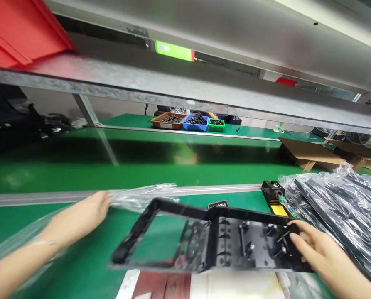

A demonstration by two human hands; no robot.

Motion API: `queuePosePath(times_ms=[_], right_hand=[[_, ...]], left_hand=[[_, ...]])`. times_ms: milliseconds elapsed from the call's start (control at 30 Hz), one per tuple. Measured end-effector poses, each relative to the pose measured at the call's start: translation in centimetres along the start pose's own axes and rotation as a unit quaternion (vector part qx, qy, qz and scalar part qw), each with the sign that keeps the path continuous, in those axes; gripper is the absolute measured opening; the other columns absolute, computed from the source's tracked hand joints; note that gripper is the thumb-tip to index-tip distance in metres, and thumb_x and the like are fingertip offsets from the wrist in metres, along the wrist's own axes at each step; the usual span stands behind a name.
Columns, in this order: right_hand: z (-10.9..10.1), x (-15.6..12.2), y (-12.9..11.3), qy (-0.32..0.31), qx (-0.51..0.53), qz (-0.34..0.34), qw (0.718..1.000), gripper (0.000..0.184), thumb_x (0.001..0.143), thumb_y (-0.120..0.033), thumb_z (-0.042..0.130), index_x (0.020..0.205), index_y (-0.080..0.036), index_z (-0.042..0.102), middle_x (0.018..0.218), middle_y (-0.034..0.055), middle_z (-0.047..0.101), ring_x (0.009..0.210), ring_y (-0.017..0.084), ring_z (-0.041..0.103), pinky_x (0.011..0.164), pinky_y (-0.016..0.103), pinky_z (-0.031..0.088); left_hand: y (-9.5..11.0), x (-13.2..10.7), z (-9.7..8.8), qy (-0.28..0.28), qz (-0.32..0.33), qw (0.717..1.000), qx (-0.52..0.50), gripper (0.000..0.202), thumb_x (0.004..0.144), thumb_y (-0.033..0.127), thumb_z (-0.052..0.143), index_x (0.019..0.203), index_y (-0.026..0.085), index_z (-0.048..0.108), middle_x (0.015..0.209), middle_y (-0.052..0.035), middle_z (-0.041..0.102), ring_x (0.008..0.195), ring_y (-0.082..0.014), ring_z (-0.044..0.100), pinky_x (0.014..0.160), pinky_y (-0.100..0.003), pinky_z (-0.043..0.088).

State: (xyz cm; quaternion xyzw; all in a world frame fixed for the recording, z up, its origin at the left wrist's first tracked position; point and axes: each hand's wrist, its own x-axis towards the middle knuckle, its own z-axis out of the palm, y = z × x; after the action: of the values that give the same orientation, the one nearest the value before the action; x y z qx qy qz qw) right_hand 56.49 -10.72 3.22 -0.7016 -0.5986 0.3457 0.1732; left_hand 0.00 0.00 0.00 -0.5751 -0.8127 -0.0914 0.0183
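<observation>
Right hand (316,251), fingers curled over the end of a rigid, probably light black plastic frame (204,241); left hand (85,218) pinching limp clear plastic film (141,197).

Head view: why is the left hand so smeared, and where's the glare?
In the head view, motion blur smears the left hand gripping the bag; the right hand holding the frame is sharper; glare glints off the wrapped parts at right; the red bin overhead looks soft.
</observation>
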Motion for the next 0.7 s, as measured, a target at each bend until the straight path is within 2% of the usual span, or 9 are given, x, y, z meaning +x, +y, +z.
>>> queuePosePath(times_ms=[67, 133, 233, 300, 367, 433, 533, 600, 700], right_hand=[[-2.7, 0.6, 0.7, 0.032, 0.005, 0.033, 0.999, 0.120, 0.077, -0.096, 0.032, 0.154, -0.004, 0.042, 0.085, 0.0082, 0.059, 0.077, 0.024, 0.059, 0.069, 0.034, 0.049], [-4.8, 1.2, 1.4, 0.068, 0.013, 0.065, 0.995, 0.128, 0.069, -0.099, 0.038, 0.156, -0.005, 0.039, 0.082, 0.0067, 0.059, 0.078, 0.025, 0.060, 0.071, 0.035, 0.053], [-7.0, 1.9, 1.7, 0.122, 0.004, 0.100, 0.987, 0.135, 0.059, -0.099, 0.040, 0.157, -0.007, 0.040, 0.079, 0.0054, 0.056, 0.075, 0.026, 0.060, 0.071, 0.036, 0.056], [-7.9, 2.7, 1.1, 0.148, -0.014, 0.103, 0.983, 0.122, 0.067, -0.092, 0.038, 0.155, -0.008, 0.044, 0.082, 0.0058, 0.057, 0.075, 0.024, 0.060, 0.073, 0.035, 0.056], [-8.6, 4.3, -0.2, 0.164, -0.038, 0.101, 0.981, 0.089, 0.091, -0.072, 0.039, 0.152, -0.009, 0.048, 0.085, 0.0056, 0.060, 0.076, 0.020, 0.060, 0.077, 0.033, 0.056], [-8.8, 7.0, -2.1, 0.168, -0.070, 0.098, 0.978, 0.049, 0.112, -0.047, 0.047, 0.141, -0.009, 0.056, 0.086, 0.0039, 0.059, 0.076, 0.015, 0.060, 0.080, 0.030, 0.057], [-7.9, 13.1, -5.8, 0.169, -0.114, 0.055, 0.978, 0.038, 0.113, -0.045, 0.062, 0.124, -0.008, 0.065, 0.106, 0.0074, 0.063, 0.095, 0.016, 0.065, 0.090, 0.031, 0.061], [-6.4, 17.7, -8.5, 0.166, -0.129, 0.027, 0.977, 0.038, 0.112, -0.045, 0.065, 0.123, -0.008, 0.066, 0.116, 0.0094, 0.063, 0.107, 0.020, 0.065, 0.098, 0.036, 0.062], [-3.5, 23.8, -12.6, 0.143, -0.132, -0.021, 0.981, 0.040, 0.111, -0.044, 0.066, 0.130, -0.009, 0.065, 0.124, 0.0119, 0.062, 0.115, 0.022, 0.064, 0.103, 0.040, 0.061]], left_hand=[[4.7, 2.9, -0.2, -0.003, 0.014, 1.000, 0.000, 0.031, 0.114, 0.031, 0.049, 0.093, 0.015, 0.064, 0.078, 0.0014, 0.063, 0.072, -0.0163, 0.064, 0.077, -0.034, 0.056], [9.8, 6.1, 0.1, 0.004, 0.046, 0.999, -0.012, 0.034, 0.115, 0.044, 0.050, 0.114, 0.013, 0.066, 0.095, -0.0032, 0.070, 0.086, -0.0192, 0.070, 0.086, -0.039, 0.059], [16.9, 10.5, 1.5, 0.026, 0.040, 0.999, -0.020, 0.038, 0.113, 0.046, 0.054, 0.130, 0.014, 0.064, 0.116, -0.0100, 0.072, 0.103, -0.0236, 0.072, 0.096, -0.045, 0.060], [20.3, 12.2, 3.1, 0.028, 0.067, 0.997, -0.022, 0.039, 0.111, 0.045, 0.058, 0.136, 0.015, 0.063, 0.127, -0.0122, 0.069, 0.110, -0.0256, 0.071, 0.099, -0.048, 0.060], [22.5, 12.9, 4.8, 0.012, 0.118, 0.993, -0.020, 0.038, 0.110, 0.042, 0.062, 0.137, 0.016, 0.063, 0.132, -0.0125, 0.068, 0.115, -0.0269, 0.069, 0.101, -0.050, 0.060], [23.4, 12.6, 6.2, -0.007, 0.168, 0.986, -0.016, 0.039, 0.108, 0.039, 0.065, 0.141, 0.018, 0.062, 0.135, -0.0122, 0.067, 0.119, -0.0281, 0.068, 0.104, -0.052, 0.059], [22.4, 10.9, 7.2, -0.012, 0.205, 0.979, -0.008, 0.045, 0.108, 0.032, 0.064, 0.150, 0.019, 0.056, 0.138, -0.0133, 0.066, 0.127, -0.0303, 0.065, 0.109, -0.054, 0.055], [20.1, 9.0, 7.2, -0.003, 0.227, 0.974, -0.009, 0.038, 0.109, 0.026, 0.060, 0.146, 0.017, 0.060, 0.139, -0.0133, 0.066, 0.130, -0.0296, 0.063, 0.113, -0.054, 0.051], [14.5, 5.4, 7.4, 0.012, 0.239, 0.970, -0.032, 0.035, 0.109, 0.024, 0.047, 0.134, 0.014, 0.069, 0.141, -0.0113, 0.067, 0.135, -0.0287, 0.060, 0.117, -0.049, 0.045]])
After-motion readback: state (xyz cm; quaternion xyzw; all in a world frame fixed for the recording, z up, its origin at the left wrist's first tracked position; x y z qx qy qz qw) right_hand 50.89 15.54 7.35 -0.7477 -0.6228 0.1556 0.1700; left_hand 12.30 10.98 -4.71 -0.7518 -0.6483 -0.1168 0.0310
